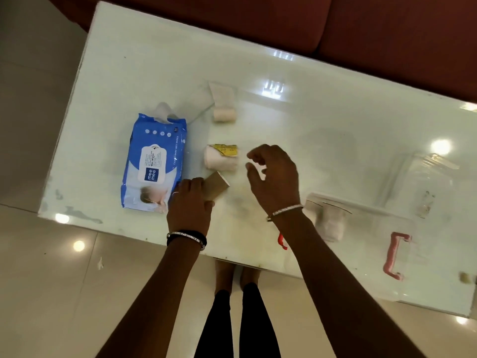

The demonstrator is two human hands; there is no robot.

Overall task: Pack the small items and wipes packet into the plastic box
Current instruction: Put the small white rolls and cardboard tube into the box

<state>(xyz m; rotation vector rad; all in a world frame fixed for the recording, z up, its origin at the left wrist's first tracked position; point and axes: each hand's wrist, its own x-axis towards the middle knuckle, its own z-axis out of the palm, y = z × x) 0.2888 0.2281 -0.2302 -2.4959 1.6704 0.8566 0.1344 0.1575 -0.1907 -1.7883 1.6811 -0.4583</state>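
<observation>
A blue wet wipes packet [154, 161] lies on the white table [296, 120] at the left. My left hand [189, 205] grips a brown cardboard roll [215, 186] next to the packet's near corner. Beyond it lies a white roll with a yellow label [222, 157], and further back a cream bandage roll [224, 113] with a loose strip. My right hand [275, 178] hovers just right of the labelled roll, fingers apart and empty. The clear plastic box [361, 241] with pink latches stands at the right and holds a white roll [331, 223].
The clear box lid [423, 182] lies on the table behind the box. A dark red sofa [361, 34] runs along the table's far side. Glossy floor tiles and my legs show below the near table edge.
</observation>
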